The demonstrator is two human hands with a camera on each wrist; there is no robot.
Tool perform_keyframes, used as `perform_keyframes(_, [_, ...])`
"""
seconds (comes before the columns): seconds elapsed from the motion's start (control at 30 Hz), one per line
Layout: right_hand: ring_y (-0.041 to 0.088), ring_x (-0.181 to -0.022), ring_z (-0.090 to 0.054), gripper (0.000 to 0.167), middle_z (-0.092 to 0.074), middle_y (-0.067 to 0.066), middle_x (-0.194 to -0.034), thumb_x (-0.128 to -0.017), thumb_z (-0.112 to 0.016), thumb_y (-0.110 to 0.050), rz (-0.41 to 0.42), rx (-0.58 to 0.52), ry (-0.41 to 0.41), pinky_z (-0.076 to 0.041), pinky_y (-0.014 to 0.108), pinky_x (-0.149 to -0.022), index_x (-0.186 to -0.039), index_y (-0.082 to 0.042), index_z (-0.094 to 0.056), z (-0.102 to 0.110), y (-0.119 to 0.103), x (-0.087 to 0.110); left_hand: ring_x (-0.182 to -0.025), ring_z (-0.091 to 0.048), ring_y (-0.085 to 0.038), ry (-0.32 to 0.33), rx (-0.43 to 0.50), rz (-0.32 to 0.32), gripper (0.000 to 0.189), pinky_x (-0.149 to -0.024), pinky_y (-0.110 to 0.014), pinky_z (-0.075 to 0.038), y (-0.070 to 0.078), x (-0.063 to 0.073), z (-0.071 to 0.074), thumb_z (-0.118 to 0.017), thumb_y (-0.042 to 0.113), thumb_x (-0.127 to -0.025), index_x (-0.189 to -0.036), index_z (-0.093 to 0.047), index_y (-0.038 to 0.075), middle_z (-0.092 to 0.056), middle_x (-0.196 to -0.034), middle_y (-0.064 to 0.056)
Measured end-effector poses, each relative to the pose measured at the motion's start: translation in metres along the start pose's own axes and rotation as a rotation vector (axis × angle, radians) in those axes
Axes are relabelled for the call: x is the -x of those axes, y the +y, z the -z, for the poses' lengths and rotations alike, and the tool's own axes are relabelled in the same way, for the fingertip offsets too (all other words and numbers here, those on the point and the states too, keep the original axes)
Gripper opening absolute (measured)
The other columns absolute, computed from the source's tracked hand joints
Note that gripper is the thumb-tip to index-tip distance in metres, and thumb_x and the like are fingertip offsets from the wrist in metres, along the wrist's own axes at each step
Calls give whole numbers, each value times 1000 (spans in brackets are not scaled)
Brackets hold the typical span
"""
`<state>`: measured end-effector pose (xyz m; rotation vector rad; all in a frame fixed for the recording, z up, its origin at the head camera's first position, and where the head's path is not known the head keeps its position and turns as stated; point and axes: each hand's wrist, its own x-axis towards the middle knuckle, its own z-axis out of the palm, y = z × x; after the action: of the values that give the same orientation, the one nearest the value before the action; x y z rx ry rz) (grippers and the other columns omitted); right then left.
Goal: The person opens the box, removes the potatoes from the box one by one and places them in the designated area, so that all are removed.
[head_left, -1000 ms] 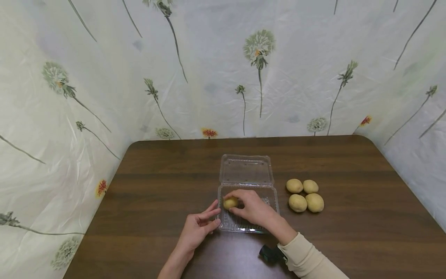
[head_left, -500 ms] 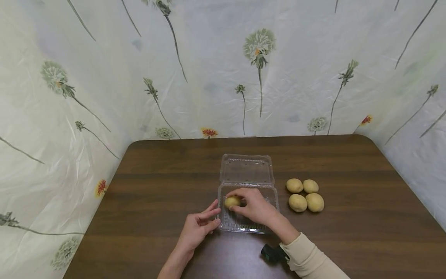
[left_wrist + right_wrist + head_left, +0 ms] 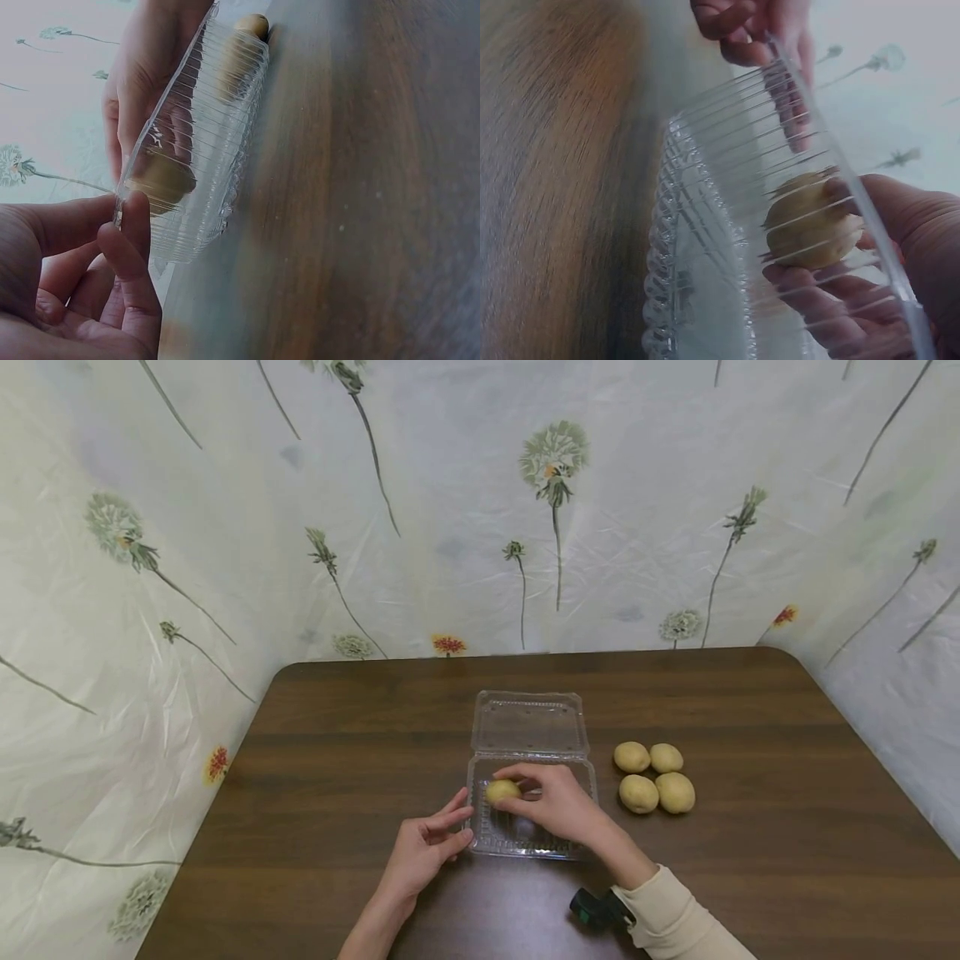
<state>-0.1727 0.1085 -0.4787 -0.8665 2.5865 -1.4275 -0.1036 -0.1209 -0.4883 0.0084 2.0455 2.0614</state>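
A clear plastic clamshell container (image 3: pixel 517 845) lies open on the table, its lid (image 3: pixel 529 723) folded back on the far side. My right hand (image 3: pixel 558 802) reaches into its left part and holds a small yellow potato (image 3: pixel 501 792) between thumb and fingers. Through the ribbed wall in the right wrist view, the potato (image 3: pixel 810 221) shows between thumb and fingertips. Whether it touches the container's floor I cannot tell. At the container's left edge, my left hand (image 3: pixel 426 853) pinches the rim; the left wrist view shows thumb and fingertips (image 3: pixel 124 251) at that rim.
To the right of the container, several potatoes (image 3: pixel 638 794) sit close together on the dark wooden table (image 3: pixel 360 735). A black device (image 3: pixel 596 910) is at the right wrist. Floral sheeting (image 3: pixel 450 527) rises behind the table and on both sides.
My right hand has shifted slightly to the right inside the container, and the potato in its fingers has moved with it. The left hand stays at the rim.
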Motion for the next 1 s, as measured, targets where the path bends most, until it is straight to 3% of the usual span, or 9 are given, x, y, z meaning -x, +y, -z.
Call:
perform_keyframes(0.73, [16,-92,-68,45,-69,-1,-116,-85,-76,-39,-163,-144,53,-54,29,-74,-121,-13,-69,14,-12,23,-91,-59,-15,13,-7,-3,36,-61,-20,-45,0,0,-1,-71,5,-88,-123,-66,-1,-49,-144,-3])
perform_keyframes(1.0, [14,-94,-67,44,-69,-2,-115,-84,-76,-40,-174,-154,72,-54,29,-77,-119,-15,-69,19,-14,30,-91,-60,-13,13,0,-1,36,-61,-19,-45,1,0,-1,-72,5,-88,-123,-65,-2,-49,-144,-3])
